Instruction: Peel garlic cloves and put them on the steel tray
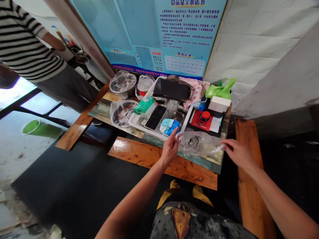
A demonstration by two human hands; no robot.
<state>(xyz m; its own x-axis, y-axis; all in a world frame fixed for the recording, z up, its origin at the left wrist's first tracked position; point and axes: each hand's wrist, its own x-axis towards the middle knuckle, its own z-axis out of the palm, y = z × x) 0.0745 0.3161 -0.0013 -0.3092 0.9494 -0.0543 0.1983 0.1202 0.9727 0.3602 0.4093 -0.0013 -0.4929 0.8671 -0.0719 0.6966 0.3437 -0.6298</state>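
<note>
Fingers (228, 145) of the right hand (240, 156) were pinched on the right end of a clear plastic bag (197, 142); the bag lay at the near right edge of the table (215, 167), a dark patch showing at its left and a pale one at its right, though I could not make out what it held. At its left end I had the left hand (171, 147), index finger pointing toward the far side; from my end I could not tell whether its other fingers gripped the film.

Just past that fingertip sat a blue-and-white packet (170, 126) in a white tray (149, 131); farther left in it lay a phone (156, 117) and a green packet (145, 105), with a black handbag (171, 89) at the far side; to the right, a red-capped jar (205, 116) stood on a red card (195, 122), near a white box (219, 104). Two plastic-covered bowls (122, 113) filled the table's left end; farther left I saw a person in a striped top (23, 40), standing.
</note>
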